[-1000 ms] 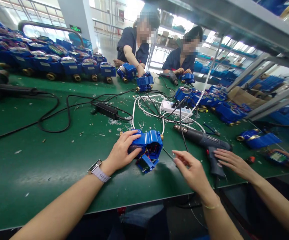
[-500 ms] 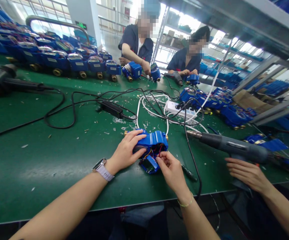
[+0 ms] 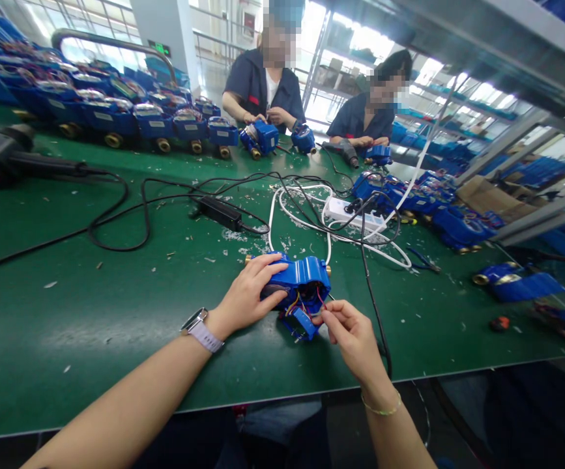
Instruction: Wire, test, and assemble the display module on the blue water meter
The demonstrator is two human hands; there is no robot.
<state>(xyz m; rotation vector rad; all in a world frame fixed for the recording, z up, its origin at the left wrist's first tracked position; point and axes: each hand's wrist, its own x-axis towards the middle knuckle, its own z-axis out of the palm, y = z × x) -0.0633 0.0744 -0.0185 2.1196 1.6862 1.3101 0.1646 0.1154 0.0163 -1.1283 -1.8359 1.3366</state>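
On the green bench lies a blue water meter (image 3: 306, 270) on its side, with brass ends and an open cavity facing me. My left hand (image 3: 255, 290) is closed over its left part, fingers on top and thumb along the near side. Red and yellow wires run from the cavity to a small blue box (image 3: 304, 322), which hangs out just in front of the meter. With finger and thumb pinched, my right hand (image 3: 353, 332) holds a red wire (image 3: 323, 303) beside the box. The fingers partly hide where the wire ends.
Behind the meter are a white power strip (image 3: 355, 213), tangled cables and a black adapter (image 3: 218, 213). Rows of blue meters (image 3: 106, 117) stand at the back left. A heat gun (image 3: 8, 156) lies far left, pliers (image 3: 423, 259) to the right. Two people work opposite.
My right hand has shifted right, drawing the red wire outward, and the small box has tilted. The neighbour's hand and the heat gun at the right have gone from view.
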